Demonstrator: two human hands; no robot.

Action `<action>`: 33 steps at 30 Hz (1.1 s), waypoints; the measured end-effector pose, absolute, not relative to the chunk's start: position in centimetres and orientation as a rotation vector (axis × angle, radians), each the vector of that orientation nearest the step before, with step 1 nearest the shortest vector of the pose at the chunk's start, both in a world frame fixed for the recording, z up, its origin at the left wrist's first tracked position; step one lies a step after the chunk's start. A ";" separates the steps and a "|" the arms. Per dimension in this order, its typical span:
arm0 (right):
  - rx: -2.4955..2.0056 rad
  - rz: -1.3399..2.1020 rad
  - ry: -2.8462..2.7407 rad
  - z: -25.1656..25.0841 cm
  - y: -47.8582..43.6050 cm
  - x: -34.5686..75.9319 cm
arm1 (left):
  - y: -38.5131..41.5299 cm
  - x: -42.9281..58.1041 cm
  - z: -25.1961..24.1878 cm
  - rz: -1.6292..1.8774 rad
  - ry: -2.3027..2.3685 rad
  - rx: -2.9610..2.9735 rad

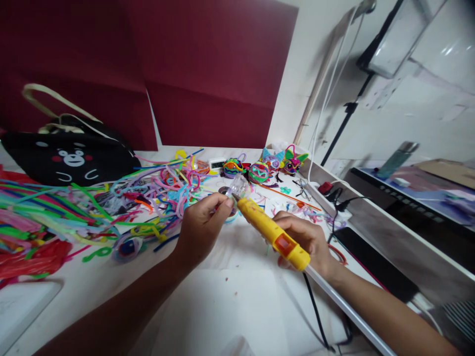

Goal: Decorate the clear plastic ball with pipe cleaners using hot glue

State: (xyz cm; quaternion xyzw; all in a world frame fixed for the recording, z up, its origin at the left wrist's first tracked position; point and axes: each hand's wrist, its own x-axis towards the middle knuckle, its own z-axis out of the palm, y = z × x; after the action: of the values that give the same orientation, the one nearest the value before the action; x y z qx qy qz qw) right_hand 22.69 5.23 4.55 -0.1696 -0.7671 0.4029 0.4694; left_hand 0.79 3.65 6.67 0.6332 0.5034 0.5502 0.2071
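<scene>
My right hand (306, 240) is wrapped round a yellow hot glue gun (265, 225), its nozzle aimed up and to the left. A long whitish glue stick (345, 304) runs out of the gun's back end. My left hand (204, 225) is closed in a pinch on a small clear plastic piece (239, 186), whose exact kind I cannot make out. The nozzle tip is right by the left fingertips and the clear piece; whether they touch, I cannot tell. Below both hands lies a white sheet (222, 306) with a few small crumbs.
Colourful pipe cleaners (89, 207) heap up on the left. At the back stand several decorated balls (259, 172). A dark phone (374, 262) and a power strip (334, 200) lie on the right. The gun's black cord (313, 306) trails below. A black bag (70, 155) sits back left.
</scene>
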 end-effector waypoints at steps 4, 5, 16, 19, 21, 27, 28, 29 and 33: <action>-0.415 0.987 -1.876 4.6 5.3 22.6 | 3.7 0.8 6.8 1.532 1.404 1.753; -0.416 0.985 -1.879 4.6 5.3 22.6 | 3.7 0.8 6.8 1.530 1.406 1.747; -0.429 0.990 -1.879 4.2 5.5 22.5 | 3.9 0.8 6.6 1.498 1.409 1.700; -0.439 0.987 -1.869 4.2 5.5 22.5 | 4.0 0.7 6.6 1.497 1.402 1.703; -0.441 0.986 -1.868 4.2 5.5 22.5 | 4.0 0.7 6.6 1.500 1.398 1.712; -0.421 0.978 -1.873 4.3 5.4 22.5 | 3.9 0.7 6.6 1.500 1.398 1.724; -0.426 0.970 -1.878 4.3 5.4 22.5 | 3.9 0.7 6.6 1.501 1.399 1.725; -0.431 0.960 -1.884 4.3 5.3 22.5 | 3.9 0.8 6.6 1.500 1.401 1.724; -0.436 0.929 -1.888 4.5 5.3 22.5 | 3.9 0.8 6.7 1.504 1.401 1.722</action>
State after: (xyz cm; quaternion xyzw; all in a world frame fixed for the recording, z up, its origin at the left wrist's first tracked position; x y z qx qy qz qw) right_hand 22.50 5.31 4.49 -0.1786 -0.7725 0.3803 0.4762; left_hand 0.77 3.88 6.72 0.6252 0.5088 0.5461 0.2281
